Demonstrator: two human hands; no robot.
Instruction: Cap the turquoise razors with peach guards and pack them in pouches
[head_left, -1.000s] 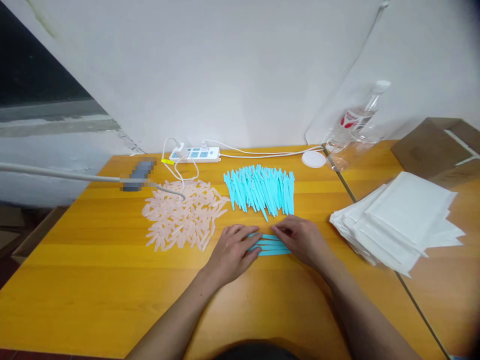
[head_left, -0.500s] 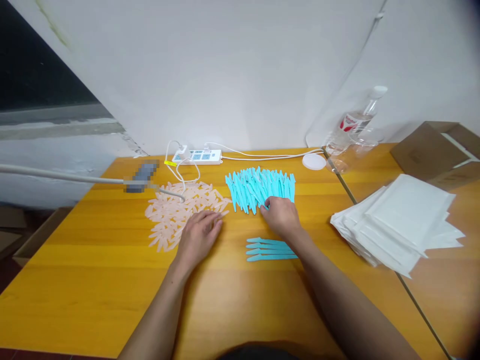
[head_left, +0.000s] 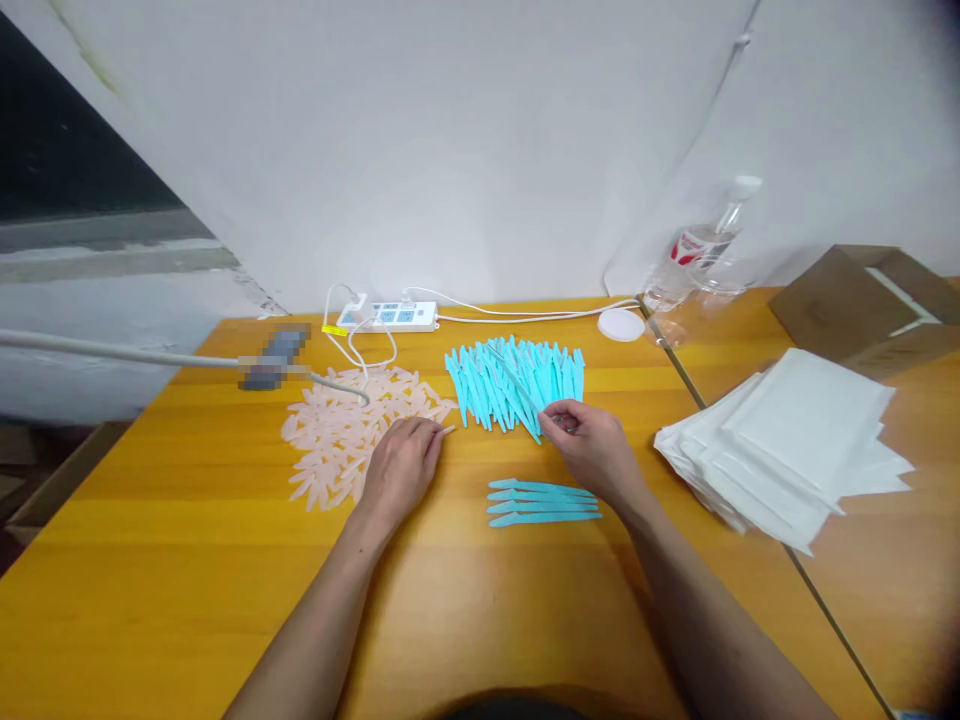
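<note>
Pcs heap (head_left: 337,405) is lying L of stick pile (head_left: 553,376) on tabletop (head_left: 150,570); 4 sticks (head_left: 541,497) lying before pile; pwr strip (head_left: 405,318) resting behind heap; packet stack (head_left: 802,425) sitting R, box (head_left: 836,300) behind.

One head-worn cam, wide view: looks forward and down across the table (head_left: 172,600) to the wall (head_left: 450,150), near enough that left hand (head_left: 403,465) and right hand (head_left: 592,445) sit just below mid-frame.

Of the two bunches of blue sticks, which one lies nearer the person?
The small row, its few sticks laid side by side, running left to right. The other bunch is a bigger, crowded heap farther back, nearer the wall.
</note>
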